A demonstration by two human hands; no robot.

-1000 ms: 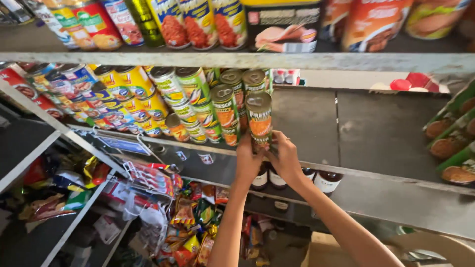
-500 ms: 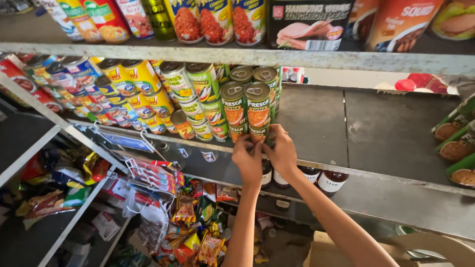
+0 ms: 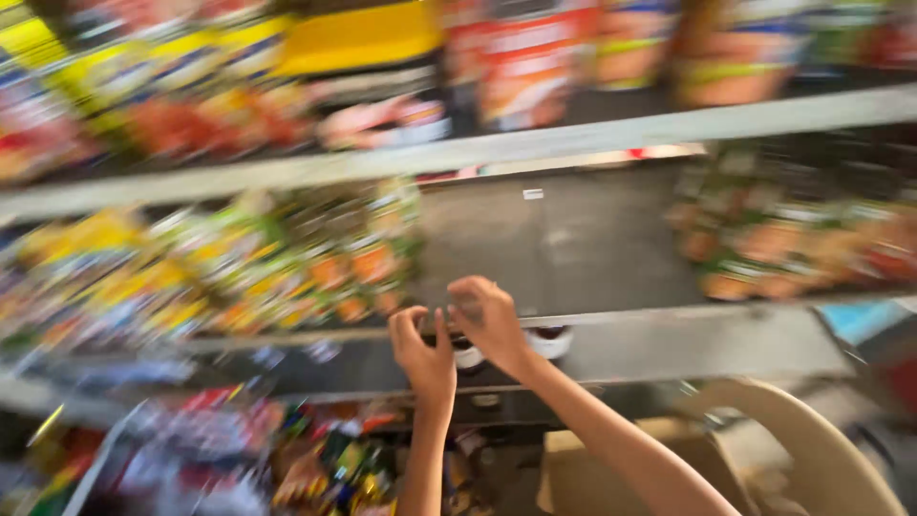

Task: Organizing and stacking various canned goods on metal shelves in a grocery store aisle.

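Grey shelf edge (image 3: 669, 315), both hands there: left hand (image 3: 423, 354) and right hand (image 3: 489, 320) side by side, fingers curled. Gripping anything? Cannot tell, too blurred. Cans (image 3: 315, 268) stacked at ten o'clock, labels out for display.

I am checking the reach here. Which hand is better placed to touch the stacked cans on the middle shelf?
Probably the left hand: it lies nearer the blurred cans, which stand up and left of it. The right hand is further right.

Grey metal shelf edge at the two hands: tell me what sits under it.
Under the grey metal shelf edge, white-capped dark jars peek out beside the right hand. The left hand and motion blur cover the rest; a brown cardboard box lies lower.
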